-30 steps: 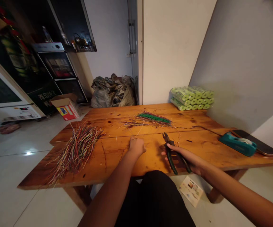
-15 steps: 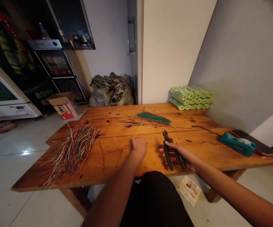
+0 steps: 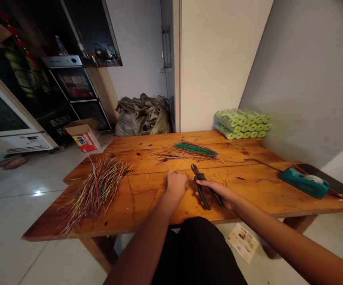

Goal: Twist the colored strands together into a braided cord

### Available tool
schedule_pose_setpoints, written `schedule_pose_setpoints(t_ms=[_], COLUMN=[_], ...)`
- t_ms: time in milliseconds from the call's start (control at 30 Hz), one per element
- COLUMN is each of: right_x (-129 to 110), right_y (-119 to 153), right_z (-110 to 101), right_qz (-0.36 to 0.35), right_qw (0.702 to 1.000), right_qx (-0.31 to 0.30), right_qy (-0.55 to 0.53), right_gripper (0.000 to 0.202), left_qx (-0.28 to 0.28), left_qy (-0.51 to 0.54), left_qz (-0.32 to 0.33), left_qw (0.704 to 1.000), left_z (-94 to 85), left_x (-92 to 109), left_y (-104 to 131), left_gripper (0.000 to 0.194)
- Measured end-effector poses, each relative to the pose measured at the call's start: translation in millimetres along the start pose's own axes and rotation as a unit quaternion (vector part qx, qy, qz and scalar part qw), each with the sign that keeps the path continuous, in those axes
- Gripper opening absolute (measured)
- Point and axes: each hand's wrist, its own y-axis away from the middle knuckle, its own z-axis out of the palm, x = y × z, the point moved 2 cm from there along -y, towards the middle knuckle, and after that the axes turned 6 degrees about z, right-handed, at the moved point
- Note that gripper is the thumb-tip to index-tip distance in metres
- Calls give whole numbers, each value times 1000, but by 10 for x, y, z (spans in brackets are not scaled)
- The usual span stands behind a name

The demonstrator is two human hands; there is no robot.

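Observation:
My left hand (image 3: 176, 184) is closed over the middle of the wooden table (image 3: 147, 158), pinching a thin pale wire (image 3: 178, 161) that sticks up from its fingers. Just to its right, my right hand (image 3: 217, 192) is wrapped round dark-handled cutting pliers (image 3: 201, 186); their jaws point away from me and look slightly parted. Behind the hands lies a bundle of green wires (image 3: 195, 149) with loose coloured wires around it. A large heap of mixed coloured wires (image 3: 100, 186) rests on the left part of the table.
A teal tape dispenser (image 3: 303, 182) and a dark flat device (image 3: 332, 180) sit at the right end. Green-wrapped rolls (image 3: 242, 123) are stacked at the back right. Beyond the table are a cardboard box (image 3: 86, 136) and stuffed sacks (image 3: 143, 115).
My right hand has moved left with the pliers, closer to my left hand. The view has shifted slightly, and small wire bits now show on the table behind the right hand.

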Motion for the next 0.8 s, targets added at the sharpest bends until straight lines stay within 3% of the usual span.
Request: schedule_pose_setpoints(t_ms=[133, 267, 367, 433, 533, 667, 800], right_x=[26, 4, -57, -107, -166, -181, -145], right_y=[-56, -26, 36, 78, 116, 100, 71], right_z=[34, 30, 16, 5, -6, -20, -36], right_qz=[-18, -29, -40, -47, -53, -61, -65], right_qw=[999, 998, 996, 996, 995, 994, 996], right_qx=[-34, -13, -2, 3, 0, -4, -5], right_qy=[-21, -52, -74, -82, -85, -86, -68], right_gripper=[24, 23, 24, 26, 28, 30, 31], left_qx=[53, 103, 152, 178, 163, 131, 139], left_qy=[30, 81, 153, 266, 395, 461, 478], left_qz=[19, 14, -36, -88, -99, -48, -34], left_qw=[998, 991, 976, 943, 899, 876, 866], left_z=[-51, -73, -20, 78, 274, 437, 446], left_x=[62, 53, -60, -173, -294, -309, -261], left_y=[13, 24, 17, -1, -48, -94, -110], left_gripper=[18, 14, 18, 22, 29, 28, 16])
